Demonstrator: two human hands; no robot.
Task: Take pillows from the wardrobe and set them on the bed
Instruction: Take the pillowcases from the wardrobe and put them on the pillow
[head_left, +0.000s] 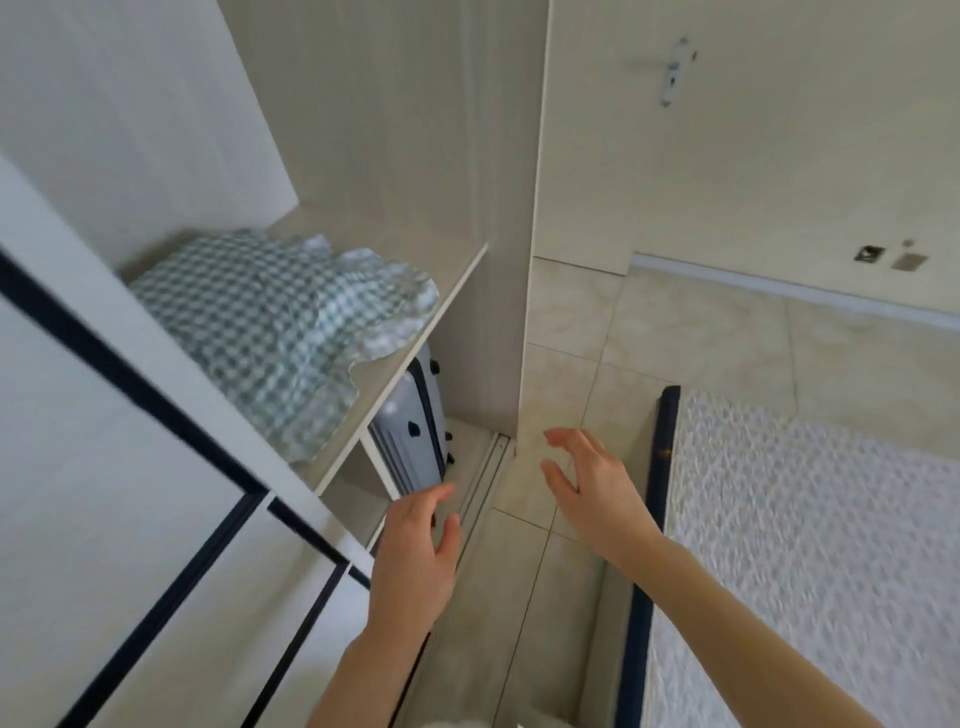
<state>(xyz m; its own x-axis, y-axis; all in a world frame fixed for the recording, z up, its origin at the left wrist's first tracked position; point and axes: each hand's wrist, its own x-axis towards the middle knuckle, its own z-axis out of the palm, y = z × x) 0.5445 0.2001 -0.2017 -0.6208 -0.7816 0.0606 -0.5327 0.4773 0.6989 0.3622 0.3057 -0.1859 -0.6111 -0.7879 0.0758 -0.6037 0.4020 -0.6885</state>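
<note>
A green-and-white checked pillow (270, 332) with a ruffled edge lies on the wardrobe shelf (415, 353) at the left. My left hand (415, 556) is open, fingers spread, below and to the right of the shelf's front edge, holding nothing. My right hand (592, 488) is open too, hovering over the tiled floor between the wardrobe and the bed (810, 545). The bed, at the right, shows a white patterned mattress with a dark blue border. Neither hand touches the pillow.
A grey suitcase (410, 441) stands under the shelf inside the wardrobe. The white sliding wardrobe door (130, 493) with dark trim fills the lower left. A narrow strip of tiled floor (571, 364) runs between wardrobe and bed. A room door with a handle (675, 67) is at the top right.
</note>
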